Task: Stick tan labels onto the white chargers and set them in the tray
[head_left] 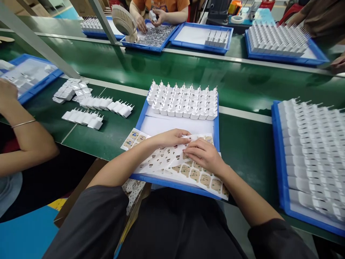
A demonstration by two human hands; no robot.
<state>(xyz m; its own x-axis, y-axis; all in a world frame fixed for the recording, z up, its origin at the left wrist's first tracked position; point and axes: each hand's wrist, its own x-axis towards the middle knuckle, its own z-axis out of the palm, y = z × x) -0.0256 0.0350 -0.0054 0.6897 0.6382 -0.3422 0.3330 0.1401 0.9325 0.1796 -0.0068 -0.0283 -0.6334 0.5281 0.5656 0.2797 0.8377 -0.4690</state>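
Note:
My left hand (174,138) has its fingers closed on a white perforated sheet (161,157). Close beside it, my right hand (202,153) pinches the same sheet near its right part. Beneath lie sheets of tan stickers (194,174), reaching past the front right edge of the blue tray (219,135). Another sticker sheet (134,139) pokes out at the tray's left side. Several rows of white plug adapters (183,102) stand at the back of the tray, pins up.
Loose white adapters (84,118) lie on the green table (102,142) at left. A full blue tray (280,162) stands at right. A neighbour's arm (29,136) is at far left. Across the divider, a person (161,14) handles parts near more trays and a fan (124,21).

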